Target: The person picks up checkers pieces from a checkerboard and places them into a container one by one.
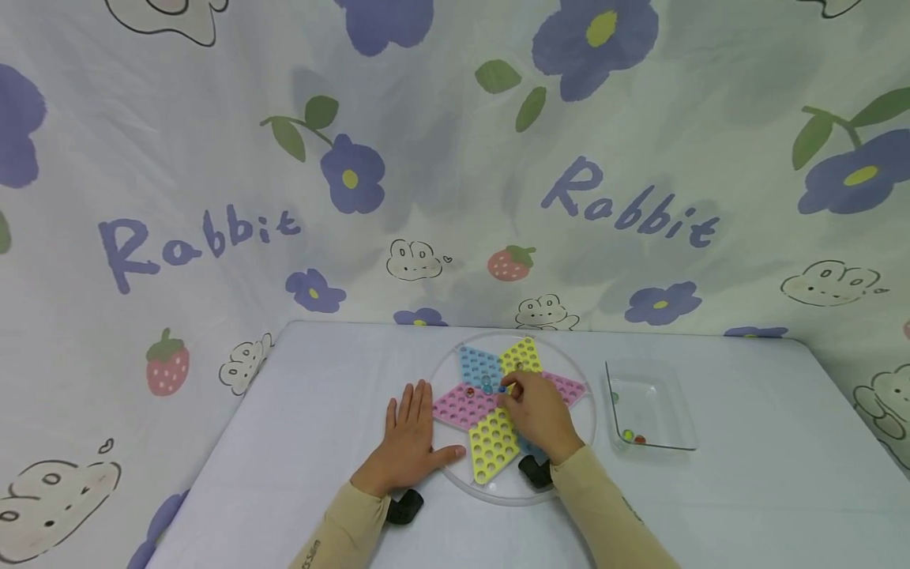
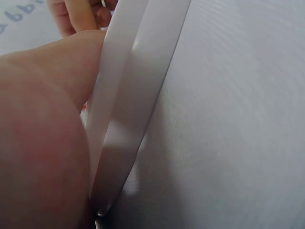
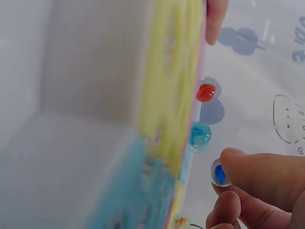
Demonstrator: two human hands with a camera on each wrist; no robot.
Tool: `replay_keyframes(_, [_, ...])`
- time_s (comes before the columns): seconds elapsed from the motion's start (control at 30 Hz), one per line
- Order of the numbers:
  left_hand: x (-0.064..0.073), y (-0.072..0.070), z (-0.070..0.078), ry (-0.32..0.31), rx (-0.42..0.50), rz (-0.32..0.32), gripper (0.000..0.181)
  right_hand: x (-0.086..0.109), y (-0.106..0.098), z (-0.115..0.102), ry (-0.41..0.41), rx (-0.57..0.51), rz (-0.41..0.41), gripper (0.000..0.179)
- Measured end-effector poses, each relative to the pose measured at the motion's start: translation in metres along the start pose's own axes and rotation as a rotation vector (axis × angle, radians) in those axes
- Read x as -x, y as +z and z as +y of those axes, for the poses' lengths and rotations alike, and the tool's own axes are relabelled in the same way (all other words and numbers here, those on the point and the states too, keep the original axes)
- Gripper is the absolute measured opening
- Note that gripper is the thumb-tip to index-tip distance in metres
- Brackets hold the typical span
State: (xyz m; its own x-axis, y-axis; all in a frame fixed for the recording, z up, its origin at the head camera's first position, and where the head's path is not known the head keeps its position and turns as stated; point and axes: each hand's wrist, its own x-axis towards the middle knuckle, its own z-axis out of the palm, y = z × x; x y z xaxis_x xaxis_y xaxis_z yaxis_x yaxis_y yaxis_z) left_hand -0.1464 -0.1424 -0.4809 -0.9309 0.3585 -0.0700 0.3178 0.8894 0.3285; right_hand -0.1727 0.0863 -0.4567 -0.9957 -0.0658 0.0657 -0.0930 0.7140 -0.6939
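Note:
A round Chinese checkers board (image 1: 490,499) with a pink, yellow and blue star of holes lies on the table. My left hand (image 1: 407,449) rests at its left edge, fingers straight, thumb (image 2: 57,67) reaching over the rim. Above the star's middle, my right hand (image 1: 542,415) pinches a clear marble with a blue core (image 3: 218,172) between thumb and fingertips. A red marble (image 3: 206,93) and a light blue marble (image 3: 200,137) sit in holes just left of it. Another marble (image 1: 519,366) is on the far yellow point.
Right of the board stands a clear square tray (image 1: 693,419) holding a few marbles, among them a yellow-green marble (image 1: 628,435) and a red marble (image 1: 640,439). Behind the white table (image 1: 320,411) hangs a printed curtain (image 1: 455,158).

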Motion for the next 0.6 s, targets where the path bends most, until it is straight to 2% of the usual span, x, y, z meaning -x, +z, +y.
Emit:
replay_keyframes(0.3, [0.0, 0.001, -0.002, 0.008, 0.009, 0.009, 0.112, 0.006, -0.013, -0.005, 0.014, 0.003, 0.041, 0.018])
replay_keyframes(0.6, [-0.001, 0.003, -0.003, 0.007, 0.01, 0.006, 0.113, 0.013, -0.027, -0.005, -0.044, 0.009, 0.113, 0.017])
